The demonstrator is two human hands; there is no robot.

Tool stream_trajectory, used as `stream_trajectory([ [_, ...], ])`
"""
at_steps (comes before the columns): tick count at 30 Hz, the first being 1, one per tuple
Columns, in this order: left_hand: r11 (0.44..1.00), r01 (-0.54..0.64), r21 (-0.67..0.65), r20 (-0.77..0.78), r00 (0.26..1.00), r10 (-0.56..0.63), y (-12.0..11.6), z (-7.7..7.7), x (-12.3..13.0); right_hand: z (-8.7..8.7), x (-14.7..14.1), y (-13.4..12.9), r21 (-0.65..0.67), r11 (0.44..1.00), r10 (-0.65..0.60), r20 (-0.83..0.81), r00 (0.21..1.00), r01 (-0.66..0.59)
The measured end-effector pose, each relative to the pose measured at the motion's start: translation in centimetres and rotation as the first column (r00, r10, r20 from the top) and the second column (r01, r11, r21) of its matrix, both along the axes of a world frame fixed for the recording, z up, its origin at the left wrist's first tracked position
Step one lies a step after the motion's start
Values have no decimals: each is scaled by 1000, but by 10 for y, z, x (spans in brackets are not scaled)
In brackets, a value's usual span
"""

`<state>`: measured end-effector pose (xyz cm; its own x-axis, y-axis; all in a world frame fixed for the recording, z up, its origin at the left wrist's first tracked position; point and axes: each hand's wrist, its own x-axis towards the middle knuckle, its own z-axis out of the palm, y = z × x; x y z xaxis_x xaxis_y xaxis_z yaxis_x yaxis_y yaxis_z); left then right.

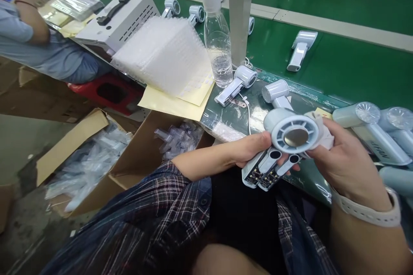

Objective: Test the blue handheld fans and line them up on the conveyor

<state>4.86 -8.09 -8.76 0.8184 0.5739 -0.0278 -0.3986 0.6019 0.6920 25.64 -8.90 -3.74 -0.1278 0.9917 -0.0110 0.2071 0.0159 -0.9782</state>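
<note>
My left hand (253,148) is closed around a light-blue handheld fan (277,124) with a round slotted head and a silver disc at its centre. Below the head, two handles (261,169) lie side by side with circuit boards exposed; a second fan head is mostly hidden. A crumpled white cloth (324,137) is pinched in my right hand (342,154), against the side of the fan head. Just beyond my hands, another fan (276,92) lies on the bench, and a fan with an open handle (237,84) rests beside a white cable.
Wrapped fans (371,131) lie at the right. A water bottle (217,43) stands by a post (239,13), beside stacked bubble wrap (164,53) and a white metal box (118,19). Fans sit on the green belt (338,64). Cartons (129,159) hold plastic pieces. A person (41,43) sits at left.
</note>
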Motion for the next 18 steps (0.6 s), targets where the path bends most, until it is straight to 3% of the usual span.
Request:
stream_trajectory([
  [2,1000,-7,-18,3,1000,7,-3,-1,0,-1,-12,-3,-66,998,3,-61,998,-7],
  [5,999,-31,-28,-10,999,31,-8,-3,-1,4,-23,-3,107,979,-188,143,972,174],
  [7,999,-37,-37,-7,999,37,-9,-5,-3,10,-24,2,188,970,-205,300,932,153],
  [10,999,4,-41,30,1000,-2,-7,-7,-6,21,-19,15,196,980,-131,454,882,45],
  [12,1000,4,-26,66,998,-3,-4,-5,-8,24,-11,25,238,967,-203,520,830,88],
  [15,999,-52,-10,114,992,53,1,0,-12,19,5,42,318,888,-440,380,814,331],
  [18,999,-47,-4,133,990,47,3,5,-17,9,20,55,205,852,-517,177,838,482],
])
